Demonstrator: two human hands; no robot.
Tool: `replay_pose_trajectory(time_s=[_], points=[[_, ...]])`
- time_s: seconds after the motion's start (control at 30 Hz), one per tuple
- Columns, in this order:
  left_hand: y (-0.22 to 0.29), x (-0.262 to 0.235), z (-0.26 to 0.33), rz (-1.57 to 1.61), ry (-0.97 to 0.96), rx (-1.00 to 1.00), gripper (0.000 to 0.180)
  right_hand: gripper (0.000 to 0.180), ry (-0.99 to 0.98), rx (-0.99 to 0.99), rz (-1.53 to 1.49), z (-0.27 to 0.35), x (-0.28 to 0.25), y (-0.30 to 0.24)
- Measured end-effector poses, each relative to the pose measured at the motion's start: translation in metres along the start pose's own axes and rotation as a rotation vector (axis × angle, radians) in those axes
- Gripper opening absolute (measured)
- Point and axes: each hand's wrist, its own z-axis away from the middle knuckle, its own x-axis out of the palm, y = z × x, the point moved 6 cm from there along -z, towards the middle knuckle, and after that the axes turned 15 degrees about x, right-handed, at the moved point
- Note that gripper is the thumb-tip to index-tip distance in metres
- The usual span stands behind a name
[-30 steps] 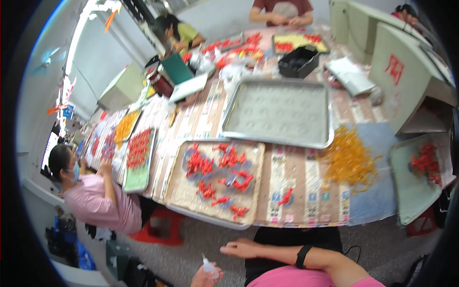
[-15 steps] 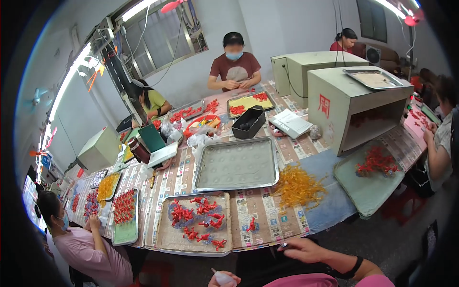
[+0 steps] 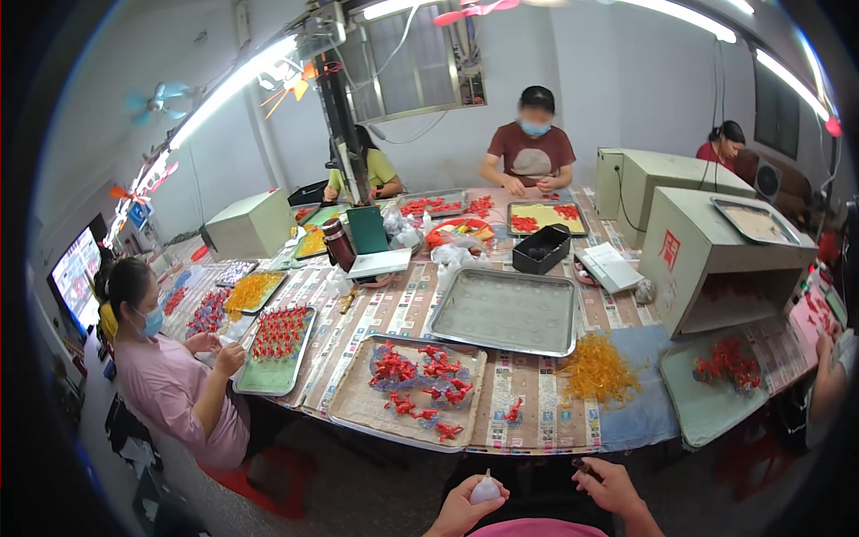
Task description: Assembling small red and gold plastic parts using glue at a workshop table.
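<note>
A person's two bare hands, seen from above, are over the lap, just off the near edge of a long counter [image 3: 540, 438] covered in patterned paper; the left hand [image 3: 464, 504] is curled around a small white bottle [image 3: 486, 490], its thin nozzle pointing up, perhaps so that nothing leaks out; the right hand [image 3: 611, 489] pinches a small dark piece [image 3: 587, 468] between thumb and fingers, too small to identify, its tip sticking out clear of the grip; the hands are apart, and neither touches the counter.

At the near edge, ahead and to the left of the bottle, lies a beige tray [image 3: 360, 409] holding loose clusters of red figures [image 3: 394, 368], probably set there for easy reach; one lone figure [image 3: 513, 411] lies on the paper just beyond its right side; a grey tray [image 3: 506, 309] sits behind, farther from the near edge; right of its near right corner, yellow strips [image 3: 601, 370] are heaped, perhaps to stay apart from the red ones, partly beside a blue sheet [image 3: 638, 425]; toward the counter's left end, a co-worker [image 3: 183, 385] in pink sits by a green tray [image 3: 276, 376] of red figures in close rows, a layout that seems meant to keep them orderly.
</note>
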Motion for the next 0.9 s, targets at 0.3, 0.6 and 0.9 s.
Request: replay_pose_trajectory(time_s=[0.3,0.6,0.9], points=[[0.003,-0.007,-0.011,0.052,0.007,-0.016,0.025,0.027,0.082,-0.187,0.263,-0.006,-0.004,-0.028],[0.011,-0.020,-0.028,0.032,0.064,-0.004,0.029,0.031,0.444,-0.333,0.530,-0.102,-0.095,-0.078],[0.027,-0.029,-0.035,0.035,0.113,0.007,0.027,0.024,0.491,0.076,0.876,-0.286,-0.155,-0.041]])
